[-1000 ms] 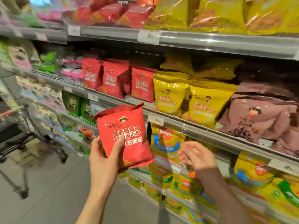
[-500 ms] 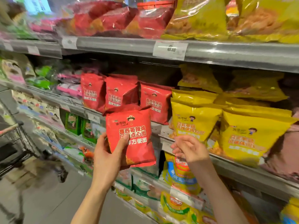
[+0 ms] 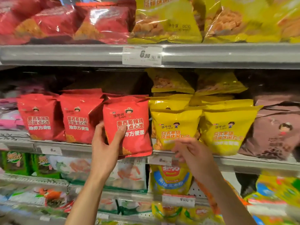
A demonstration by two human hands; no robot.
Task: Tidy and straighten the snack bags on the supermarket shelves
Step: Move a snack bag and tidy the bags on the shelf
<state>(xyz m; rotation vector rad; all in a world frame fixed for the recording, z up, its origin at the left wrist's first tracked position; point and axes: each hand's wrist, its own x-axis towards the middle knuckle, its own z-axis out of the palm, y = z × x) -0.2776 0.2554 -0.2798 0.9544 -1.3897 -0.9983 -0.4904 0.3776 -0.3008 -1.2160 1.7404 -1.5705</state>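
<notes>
At the grey metal middle shelf (image 3: 78, 147), left hand (image 3: 105, 143) is gripping the glossy red snack bag (image 3: 128, 125); right hand (image 3: 191, 151), fingers loosely curled and holding nothing, is hovering at four o'clock. Bag should be seated upright, flush against the red row.

Bright store light falls from above, leaving white glare streaks on the glossy red and yellow plastic snack bags (image 3: 103, 21) of the top row. The recess behind the middle shelf's bags sits in deep shadow. Motion blur smears the right hand (image 3: 191, 153), and lower shelves bow and soften toward the edges.
</notes>
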